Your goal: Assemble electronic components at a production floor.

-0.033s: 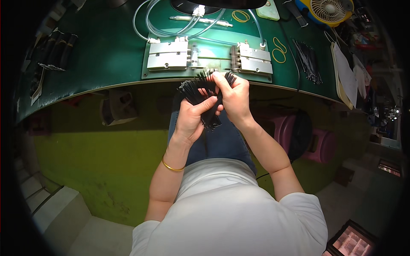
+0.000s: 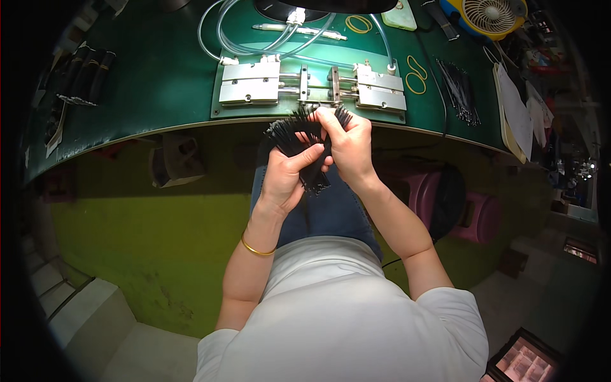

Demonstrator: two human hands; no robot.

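Observation:
A fanned bundle of thin black wires (image 2: 286,137) with pale tips is held in front of the bench edge. My left hand (image 2: 283,178) is closed around it, thumb lying across the strands. My right hand (image 2: 352,143) is closed too, thumb and forefinger pinching strands at the bundle's upper right. Those fingertips are close to the near side of a clamp fixture with two silver cylinder blocks (image 2: 250,83) on a base plate. Between the blocks, two upright metal jaws (image 2: 304,81) stand out on rods, a small gap apart. What lies right at my fingertips is too small to tell.
Clear air hoses (image 2: 223,32) loop behind the fixture, near a white pen (image 2: 305,30). Rubber bands (image 2: 415,75) and more black wires (image 2: 458,92) lie to the right, beside papers (image 2: 514,114). Dark bundles (image 2: 88,73) rest at left. A pink stool (image 2: 420,194) stands below the bench.
The fixture's two jaws, blurred and drawn back by the blocks before, now stand extended toward each other in the middle. Both my hands and the wires have stayed put.

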